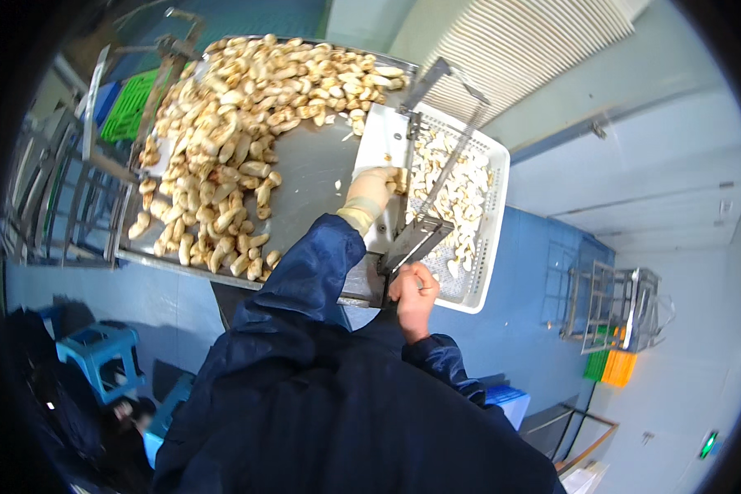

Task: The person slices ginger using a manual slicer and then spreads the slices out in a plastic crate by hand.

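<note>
A steel table [309, 189] bears a large pile of pale brown-stained mushrooms [214, 165]. On its right side is a slicer with a white board [377, 136], a long metal blade arm [449, 160] and a metal block [412, 240]. My left hand [369, 191], in a cream glove, is closed on a mushroom [393, 179] on the board, beside the blade. My right hand [413, 292], bare, is closed round the slicer's handle at the near end. A white perforated basket [487, 235] right of the blade holds many sliced mushrooms [457, 181].
At left stand metal racks [82, 214], green crates [128, 107], blue stools [99, 358] and a seated person [82, 420] in dark clothing. At right are a metal trolley [613, 305], green and orange crates [617, 366], blue crates [506, 407] and a pale wall [634, 181].
</note>
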